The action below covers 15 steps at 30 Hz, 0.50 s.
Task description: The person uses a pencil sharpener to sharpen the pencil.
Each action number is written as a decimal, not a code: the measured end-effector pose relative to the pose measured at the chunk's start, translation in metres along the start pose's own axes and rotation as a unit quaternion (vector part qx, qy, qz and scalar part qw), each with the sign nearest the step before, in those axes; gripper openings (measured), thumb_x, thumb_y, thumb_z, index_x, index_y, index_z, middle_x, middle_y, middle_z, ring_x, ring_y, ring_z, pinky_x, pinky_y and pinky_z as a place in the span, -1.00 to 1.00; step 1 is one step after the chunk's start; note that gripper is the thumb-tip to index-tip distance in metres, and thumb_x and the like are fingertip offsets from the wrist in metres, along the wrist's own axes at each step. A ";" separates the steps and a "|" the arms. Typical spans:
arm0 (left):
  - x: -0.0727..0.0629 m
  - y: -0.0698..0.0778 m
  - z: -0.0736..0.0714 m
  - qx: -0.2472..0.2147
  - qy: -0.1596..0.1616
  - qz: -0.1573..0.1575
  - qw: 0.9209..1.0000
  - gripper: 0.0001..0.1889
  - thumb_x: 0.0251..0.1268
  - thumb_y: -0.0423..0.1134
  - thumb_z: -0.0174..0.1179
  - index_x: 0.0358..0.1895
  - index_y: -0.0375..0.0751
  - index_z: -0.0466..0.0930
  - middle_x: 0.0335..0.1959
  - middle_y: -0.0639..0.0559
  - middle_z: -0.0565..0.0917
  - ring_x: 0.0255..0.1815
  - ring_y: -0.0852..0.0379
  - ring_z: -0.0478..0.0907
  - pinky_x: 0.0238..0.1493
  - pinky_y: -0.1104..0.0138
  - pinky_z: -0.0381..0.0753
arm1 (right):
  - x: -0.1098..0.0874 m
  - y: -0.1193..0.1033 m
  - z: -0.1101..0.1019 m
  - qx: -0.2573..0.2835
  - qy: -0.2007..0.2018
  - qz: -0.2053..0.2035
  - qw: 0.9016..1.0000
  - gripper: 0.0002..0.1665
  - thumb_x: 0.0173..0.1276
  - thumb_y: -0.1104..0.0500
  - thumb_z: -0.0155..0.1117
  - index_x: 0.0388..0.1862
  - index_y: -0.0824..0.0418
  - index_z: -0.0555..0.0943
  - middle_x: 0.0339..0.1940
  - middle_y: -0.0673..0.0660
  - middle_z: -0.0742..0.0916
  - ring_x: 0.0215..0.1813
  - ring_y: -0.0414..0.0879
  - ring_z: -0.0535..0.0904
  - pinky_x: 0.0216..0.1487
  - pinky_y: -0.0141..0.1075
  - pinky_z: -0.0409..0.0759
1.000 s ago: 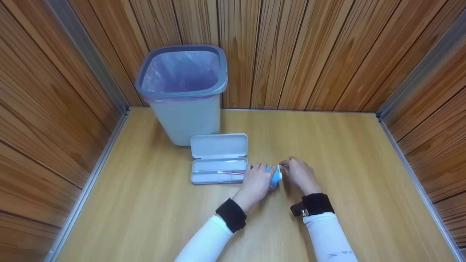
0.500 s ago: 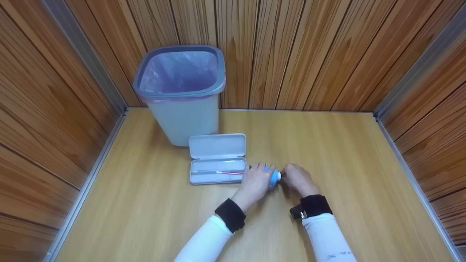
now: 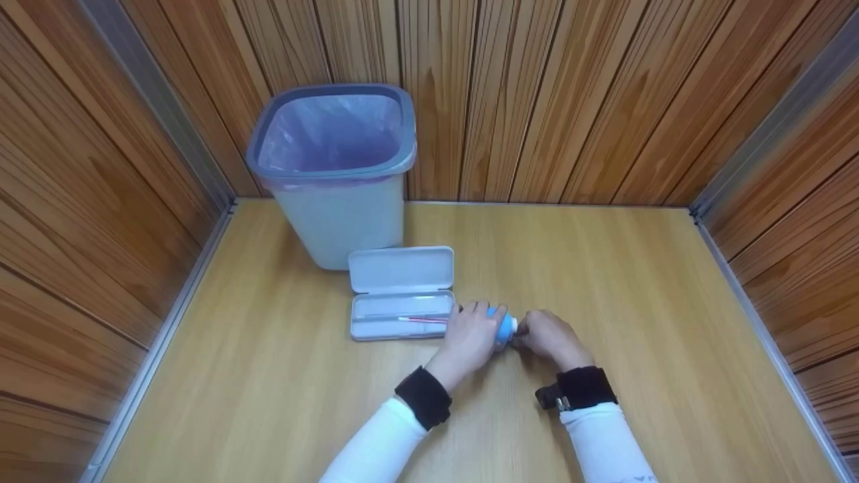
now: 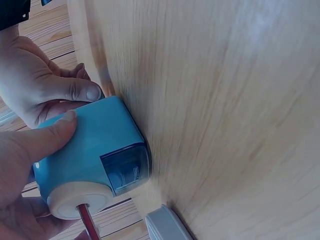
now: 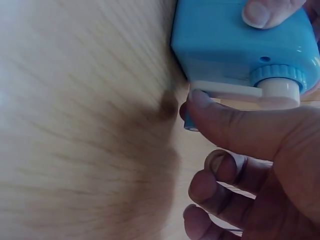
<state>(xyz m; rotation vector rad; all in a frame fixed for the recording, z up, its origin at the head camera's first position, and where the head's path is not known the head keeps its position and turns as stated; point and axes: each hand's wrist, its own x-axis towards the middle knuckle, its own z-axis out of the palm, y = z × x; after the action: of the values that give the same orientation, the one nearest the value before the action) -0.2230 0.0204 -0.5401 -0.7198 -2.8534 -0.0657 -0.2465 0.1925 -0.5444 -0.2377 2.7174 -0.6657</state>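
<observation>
My left hand grips a blue crank pencil sharpener, thumb on its top face. In the left wrist view, a red pencil sticks into the round pale front piece of the sharpener, and a dark see-through shavings drawer shows on its side. At the opposite end, my right hand pinches the blue knob of the white crank arm between thumb and forefinger. Its other fingers are loosely curled. In the right wrist view the crank arm points toward the table.
An open pale pencil case lies left of the sharpener, the pencil overlapping its tray in the head view. Behind the case stands a bin with a grey rim and plastic liner. Wood-panelled walls enclose the table.
My right hand has turned the crank, dipping from above the sharpener's end to a lower position beside it. The left hand, sharpener and pencil stay about where they were.
</observation>
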 end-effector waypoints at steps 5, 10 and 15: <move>0.000 0.000 -0.001 -0.005 -0.007 0.003 1.000 -0.39 0.13 0.08 0.38 0.28 0.03 0.54 0.00 -0.08 0.63 -0.02 -0.03 0.58 -0.03 0.05 0.51 | -0.004 0.001 -0.001 0.012 -0.005 0.006 1.000 -0.91 0.23 0.25 0.42 -0.30 0.14 0.81 -0.49 -0.02 0.66 -0.37 -0.04 0.48 -0.26 -0.17 0.45; 0.001 0.000 -0.002 -0.017 -0.024 -0.001 1.000 -0.34 0.15 0.12 0.36 0.32 0.00 0.50 0.04 -0.08 0.62 0.01 -0.03 0.56 0.00 0.06 0.50 | -0.009 0.002 -0.001 0.023 -0.001 0.004 1.000 -0.88 0.30 0.26 0.34 -0.21 0.16 0.77 -0.41 0.02 0.66 -0.34 -0.03 0.51 -0.25 -0.17 0.49; 0.002 -0.001 -0.003 -0.034 -0.045 -0.011 0.998 -0.31 0.18 0.15 0.33 0.36 0.01 0.45 0.11 -0.07 0.59 0.07 -0.03 0.54 0.05 0.06 0.48 | -0.013 0.001 -0.002 0.045 0.005 0.005 0.999 -0.66 0.33 0.25 0.33 0.09 0.19 0.69 -0.09 0.12 0.72 -0.14 0.01 0.57 -0.02 -0.05 0.53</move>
<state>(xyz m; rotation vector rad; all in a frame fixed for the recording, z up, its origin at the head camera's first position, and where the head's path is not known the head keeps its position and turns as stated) -0.2245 0.0204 -0.5367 -0.7217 -2.9575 -0.1385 -0.2358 0.1970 -0.5391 -0.2002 2.6895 -0.7854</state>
